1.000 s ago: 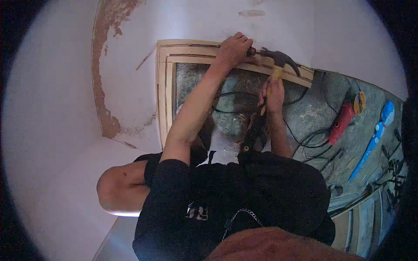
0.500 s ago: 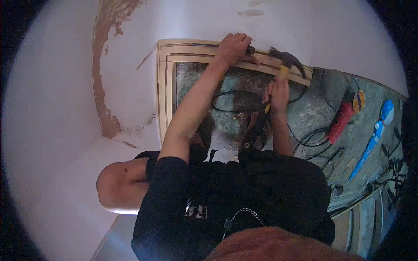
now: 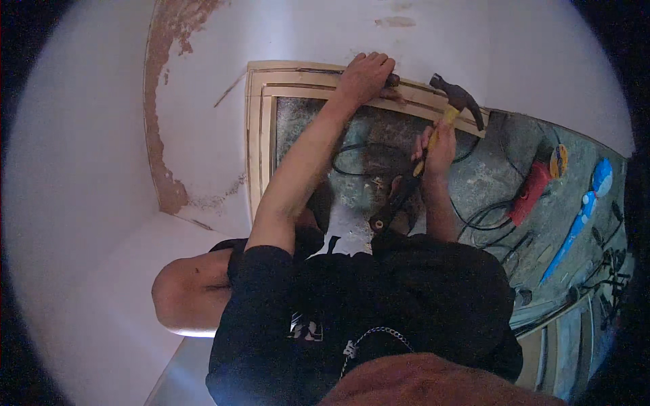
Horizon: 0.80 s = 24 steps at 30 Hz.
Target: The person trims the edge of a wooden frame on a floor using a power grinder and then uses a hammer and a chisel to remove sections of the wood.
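My left hand [image 3: 366, 79] is closed at the top rail of a pale wooden frame [image 3: 255, 135] with grooved strips. From its right side pokes the dark rounded end of a handle [image 3: 393, 80], which looks like a chisel's; its blade is hidden by the hand. In my right hand [image 3: 438, 150] is a claw hammer [image 3: 459, 99] with a yellow and black handle. The hammer's head is raised just right of that handle end, apart from it, over the rail's right part.
To the right, a red power tool [image 3: 531, 193] with a yellow disc lies by coiled black cable [image 3: 484, 220]. Farther right is a long blue object [image 3: 581, 220]. A white wall [image 3: 325, 34] with a brown peeled band [image 3: 155, 122] borders the frame. My bent knee [image 3: 193, 291] is at left.
The hammer head has moved a little right, away from the handle end, and its claw has tipped lower. My left hand stays almost in place on the rail.
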### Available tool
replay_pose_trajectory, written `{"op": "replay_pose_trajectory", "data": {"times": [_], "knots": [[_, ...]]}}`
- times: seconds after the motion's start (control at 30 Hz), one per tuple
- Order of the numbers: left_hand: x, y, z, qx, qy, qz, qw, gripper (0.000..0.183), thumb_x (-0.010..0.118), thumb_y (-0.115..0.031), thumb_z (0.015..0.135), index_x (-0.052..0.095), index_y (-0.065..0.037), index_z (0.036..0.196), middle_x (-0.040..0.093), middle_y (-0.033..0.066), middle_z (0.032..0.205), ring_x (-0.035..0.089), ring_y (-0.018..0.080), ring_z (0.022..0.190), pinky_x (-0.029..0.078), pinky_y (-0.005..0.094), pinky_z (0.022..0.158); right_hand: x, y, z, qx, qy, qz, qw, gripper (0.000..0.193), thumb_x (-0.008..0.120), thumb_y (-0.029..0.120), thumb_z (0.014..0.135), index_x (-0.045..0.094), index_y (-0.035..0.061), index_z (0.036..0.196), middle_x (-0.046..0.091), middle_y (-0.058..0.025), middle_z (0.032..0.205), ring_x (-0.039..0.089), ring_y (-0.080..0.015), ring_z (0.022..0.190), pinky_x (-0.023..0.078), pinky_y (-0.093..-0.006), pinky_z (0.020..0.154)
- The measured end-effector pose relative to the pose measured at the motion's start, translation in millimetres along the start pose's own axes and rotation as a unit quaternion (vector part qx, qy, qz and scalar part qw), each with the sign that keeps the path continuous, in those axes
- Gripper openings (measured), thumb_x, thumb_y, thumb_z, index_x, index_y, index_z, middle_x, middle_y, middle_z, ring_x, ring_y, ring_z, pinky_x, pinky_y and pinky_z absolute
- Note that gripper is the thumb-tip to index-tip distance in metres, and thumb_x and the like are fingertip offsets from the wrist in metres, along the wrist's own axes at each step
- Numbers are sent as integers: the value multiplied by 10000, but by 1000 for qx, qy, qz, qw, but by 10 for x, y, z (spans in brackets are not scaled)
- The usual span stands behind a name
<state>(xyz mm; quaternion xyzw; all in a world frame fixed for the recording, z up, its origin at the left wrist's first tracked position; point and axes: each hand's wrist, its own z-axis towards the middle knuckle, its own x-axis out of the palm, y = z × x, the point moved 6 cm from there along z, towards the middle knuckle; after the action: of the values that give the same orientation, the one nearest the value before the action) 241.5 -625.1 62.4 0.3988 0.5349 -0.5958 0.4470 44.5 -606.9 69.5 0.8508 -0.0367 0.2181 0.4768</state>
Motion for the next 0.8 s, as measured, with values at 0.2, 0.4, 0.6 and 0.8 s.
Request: {"op": "replay_pose_trajectory", "data": {"times": [0.2,0.4,0.6,0.8], "knots": [[32,84,-53,9,-13,21,1000,562,736,-498,668,548,-93,1011,601,69,977,589,244,1012,469,410,835,254,-64,5,100,63,-117,986,299,403,380,1019,402,94,933,427,-20,571,399,-131,349,386,-271,310],[-22,-16,0,4,-7,0,1000,585,730,-530,664,554,-80,994,600,73,968,592,252,1010,469,419,860,-156,11,-18,11,-16,10,1000,306,379,391,1023,396,100,932,404,-24,541,380,-145,324,367,-292,299],[-4,59,13,14,-14,-17,1000,588,746,-531,652,547,-70,960,589,91,933,592,286,962,465,436,816,53,-238,11,86,81,-43,992,263,356,344,1025,422,102,947,419,-37,555,392,-155,347,395,-309,310],[-16,86,-5,2,12,-7,1000,583,733,-534,670,549,-70,971,597,95,968,593,280,987,465,439,832,31,-257,3,83,51,-98,990,279,350,353,1029,425,100,939,408,-36,539,381,-158,338,385,-299,306]]}}
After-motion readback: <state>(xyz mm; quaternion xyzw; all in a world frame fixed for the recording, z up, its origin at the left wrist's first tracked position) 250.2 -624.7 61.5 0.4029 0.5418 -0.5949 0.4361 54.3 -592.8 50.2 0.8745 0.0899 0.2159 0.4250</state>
